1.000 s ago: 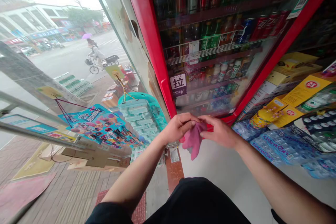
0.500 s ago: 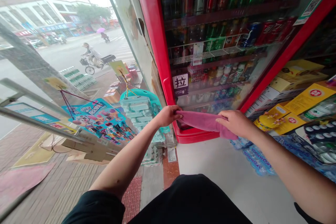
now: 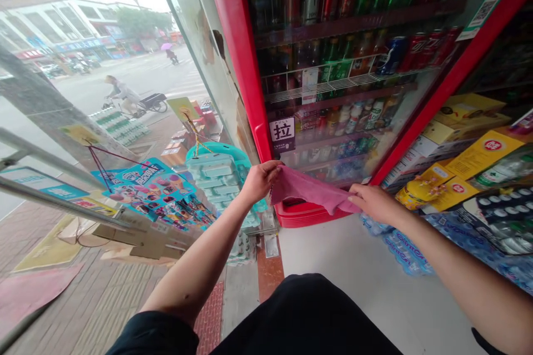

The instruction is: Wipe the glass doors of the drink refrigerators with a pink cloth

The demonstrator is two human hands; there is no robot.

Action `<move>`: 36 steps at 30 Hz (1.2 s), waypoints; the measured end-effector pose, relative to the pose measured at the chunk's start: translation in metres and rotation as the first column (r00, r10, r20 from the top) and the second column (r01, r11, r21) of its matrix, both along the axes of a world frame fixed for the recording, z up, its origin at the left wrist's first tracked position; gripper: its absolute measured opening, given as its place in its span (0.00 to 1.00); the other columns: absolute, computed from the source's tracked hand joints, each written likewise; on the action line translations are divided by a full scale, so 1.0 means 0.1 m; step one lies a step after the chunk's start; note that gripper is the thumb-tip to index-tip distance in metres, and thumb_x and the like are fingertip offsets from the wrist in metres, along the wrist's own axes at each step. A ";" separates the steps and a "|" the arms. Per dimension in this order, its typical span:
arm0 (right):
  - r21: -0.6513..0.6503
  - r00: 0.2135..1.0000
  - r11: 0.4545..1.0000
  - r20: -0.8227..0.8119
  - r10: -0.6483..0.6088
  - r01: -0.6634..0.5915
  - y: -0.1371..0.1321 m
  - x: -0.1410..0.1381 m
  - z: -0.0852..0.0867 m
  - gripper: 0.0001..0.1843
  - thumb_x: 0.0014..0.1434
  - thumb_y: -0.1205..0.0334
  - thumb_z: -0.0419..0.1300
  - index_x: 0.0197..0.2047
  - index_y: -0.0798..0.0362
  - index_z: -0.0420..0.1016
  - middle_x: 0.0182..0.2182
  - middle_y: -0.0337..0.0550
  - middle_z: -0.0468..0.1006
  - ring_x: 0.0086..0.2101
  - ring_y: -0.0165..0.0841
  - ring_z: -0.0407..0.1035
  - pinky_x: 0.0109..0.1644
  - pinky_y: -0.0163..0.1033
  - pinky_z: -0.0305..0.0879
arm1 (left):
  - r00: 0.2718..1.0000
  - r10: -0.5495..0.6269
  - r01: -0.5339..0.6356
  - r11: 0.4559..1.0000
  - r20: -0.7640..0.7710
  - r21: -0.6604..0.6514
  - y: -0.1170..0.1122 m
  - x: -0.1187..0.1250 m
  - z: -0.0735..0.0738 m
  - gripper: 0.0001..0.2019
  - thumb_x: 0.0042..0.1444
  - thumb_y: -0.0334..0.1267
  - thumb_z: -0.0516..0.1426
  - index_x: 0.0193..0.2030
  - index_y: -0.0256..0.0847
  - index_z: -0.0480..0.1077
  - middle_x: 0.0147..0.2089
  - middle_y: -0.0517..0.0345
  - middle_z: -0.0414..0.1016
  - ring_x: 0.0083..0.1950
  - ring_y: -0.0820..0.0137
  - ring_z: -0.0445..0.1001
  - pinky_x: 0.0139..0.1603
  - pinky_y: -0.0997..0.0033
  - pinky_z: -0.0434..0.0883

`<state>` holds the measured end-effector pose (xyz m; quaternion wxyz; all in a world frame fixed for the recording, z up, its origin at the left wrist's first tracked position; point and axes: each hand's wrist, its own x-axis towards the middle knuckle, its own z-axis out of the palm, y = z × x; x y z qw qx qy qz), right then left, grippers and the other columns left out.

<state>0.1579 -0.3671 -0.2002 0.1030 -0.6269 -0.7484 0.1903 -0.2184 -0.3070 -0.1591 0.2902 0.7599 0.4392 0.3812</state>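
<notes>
A pink cloth (image 3: 310, 191) is stretched between my two hands, in front of the lower part of a red drinks fridge (image 3: 262, 133). Closed on its left end is my left hand (image 3: 261, 180), near the fridge's left frame. My right hand (image 3: 370, 202) pinches the other end, a little lower. The cloth sags in the middle and hides some of the fridge's bottom edge. Behind the glass door, marked with a purple pull sticker (image 3: 282, 133), stand rows of cans and bottles.
Yellow drink boxes (image 3: 485, 158) and wrapped water bottles (image 3: 410, 249) are stacked at the right. Left of the fridge hang a teal packaged item (image 3: 216, 172) and a blue toy card (image 3: 145, 188). Outside, a rider (image 3: 122, 94) passes on a cargo tricycle.
The cloth has gone from a flat folded band to a looser, sagging shape. My hands have shifted slightly, and the view has turned a little. The rider outside has moved left.
</notes>
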 end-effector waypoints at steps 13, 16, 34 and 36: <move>0.277 0.976 0.936 -0.095 -0.197 0.216 -0.05 0.14 -0.13 0.11 0.66 0.60 0.55 0.42 0.48 0.79 0.36 0.47 0.87 0.36 0.42 0.79 0.40 0.42 0.66 | 0.981 0.141 -0.116 0.977 0.130 -0.181 0.11 0.07 -0.26 0.15 0.63 0.50 0.61 0.36 0.40 0.80 0.32 0.59 0.78 0.33 0.69 0.73 0.40 0.69 0.70; 0.290 0.976 0.932 -0.046 -0.213 0.217 -0.08 0.15 -0.11 0.11 0.68 0.57 0.56 0.43 0.47 0.80 0.37 0.46 0.88 0.35 0.42 0.80 0.38 0.43 0.63 | 0.971 0.170 -0.128 0.963 0.166 -0.238 0.14 0.08 -0.37 0.14 0.60 0.50 0.62 0.36 0.40 0.80 0.29 0.62 0.74 0.31 0.71 0.68 0.35 0.71 0.66; 0.258 0.940 0.946 -0.323 -0.106 0.196 -0.07 0.31 0.35 0.09 0.67 0.55 0.56 0.41 0.47 0.77 0.38 0.45 0.85 0.42 0.44 0.77 0.49 0.46 0.72 | 0.809 0.302 -0.010 0.864 0.504 -0.503 0.16 0.29 -0.66 0.20 0.50 0.55 0.69 0.33 0.42 0.70 0.31 0.65 0.70 0.34 0.74 0.67 0.40 0.72 0.68; 0.087 0.846 0.973 -0.516 -0.138 0.212 -0.07 0.33 0.37 0.11 0.69 0.50 0.58 0.44 0.47 0.76 0.36 0.41 0.83 0.38 0.40 0.76 0.44 0.42 0.71 | 0.776 0.309 0.020 0.859 0.549 -0.512 0.14 0.33 -0.60 0.21 0.52 0.56 0.68 0.34 0.43 0.68 0.29 0.68 0.66 0.31 0.75 0.64 0.36 0.74 0.65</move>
